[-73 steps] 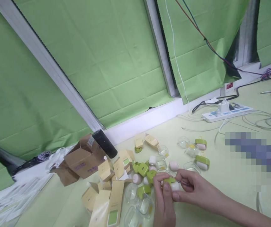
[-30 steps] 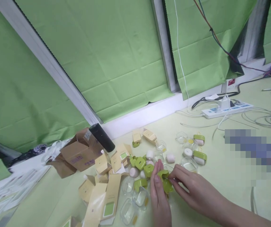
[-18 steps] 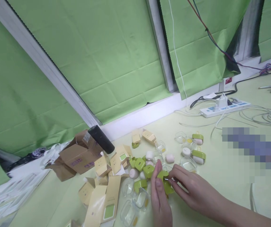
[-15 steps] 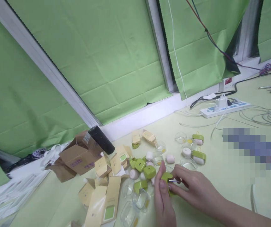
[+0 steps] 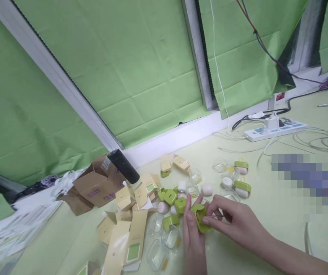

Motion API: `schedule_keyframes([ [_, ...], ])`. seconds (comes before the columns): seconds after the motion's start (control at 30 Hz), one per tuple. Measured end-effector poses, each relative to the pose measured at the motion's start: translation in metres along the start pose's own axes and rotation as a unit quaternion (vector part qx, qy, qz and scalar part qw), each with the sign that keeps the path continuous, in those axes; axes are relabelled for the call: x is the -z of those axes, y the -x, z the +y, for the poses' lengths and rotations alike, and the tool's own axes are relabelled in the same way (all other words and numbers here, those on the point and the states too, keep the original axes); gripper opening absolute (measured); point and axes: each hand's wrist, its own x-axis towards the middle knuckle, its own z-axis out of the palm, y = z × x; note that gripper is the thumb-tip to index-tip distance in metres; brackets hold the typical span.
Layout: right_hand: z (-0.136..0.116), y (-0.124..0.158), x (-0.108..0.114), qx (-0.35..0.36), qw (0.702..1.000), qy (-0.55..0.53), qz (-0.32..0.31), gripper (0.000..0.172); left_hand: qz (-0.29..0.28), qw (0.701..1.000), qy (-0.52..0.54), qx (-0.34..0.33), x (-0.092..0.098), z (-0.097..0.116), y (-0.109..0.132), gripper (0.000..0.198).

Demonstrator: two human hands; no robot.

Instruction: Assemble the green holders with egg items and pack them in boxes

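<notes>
A green shell (image 5: pixel 197 215) was held over the worktop (image 5: pixel 270 214), well in from its back edge, between the thumb and fingers of the left hand (image 5: pixel 194 233), its hollow turned rightward, seemingly so that the inside could be reached. A thin metal rod (image 5: pixel 219 216) was pinched in the fingertips of the right hand (image 5: pixel 235 215). Leftward, space was crowded by clear cases (image 5: pixel 157 255), green covers (image 5: pixel 170 197) and cartons (image 5: pixel 117 244).

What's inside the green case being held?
The green case shows a shadowed hollow, contents indistinct. The right hand covers part of its right edge, hiding whether the thin metal tool reaches inside.
</notes>
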Motion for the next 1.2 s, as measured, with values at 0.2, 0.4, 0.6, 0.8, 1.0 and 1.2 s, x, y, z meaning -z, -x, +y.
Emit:
schedule_keyframes([
  [0.2,-0.002,0.006,-0.001,0.128,0.978,0.162,0.027,0.023,0.012,0.992,-0.094,-0.089,-0.004,-0.005,0.004,0.063],
  [0.4,-0.004,0.002,-0.002,0.025,0.999,0.02,-0.003,0.015,-0.008,0.98,-0.159,-0.124,-0.007,-0.008,0.01,0.06],
  [0.6,0.001,-0.001,-0.008,-0.031,0.996,-0.08,0.02,0.012,0.02,0.987,-0.127,-0.101,-0.003,0.004,0.006,0.077],
  [0.8,0.003,0.0,-0.01,0.061,0.993,0.087,-0.043,0.003,0.063,0.878,-0.444,-0.17,0.035,0.059,-0.063,0.038],
  [1.0,0.006,0.002,-0.018,0.113,0.98,0.156,-0.047,0.016,-0.02,0.816,-0.559,-0.145,0.053,0.065,-0.15,0.021],
  [1.2,0.014,-0.001,-0.023,0.216,0.963,0.153,0.042,0.005,-0.083,0.739,-0.652,-0.149,0.016,0.058,-0.166,0.026],
])
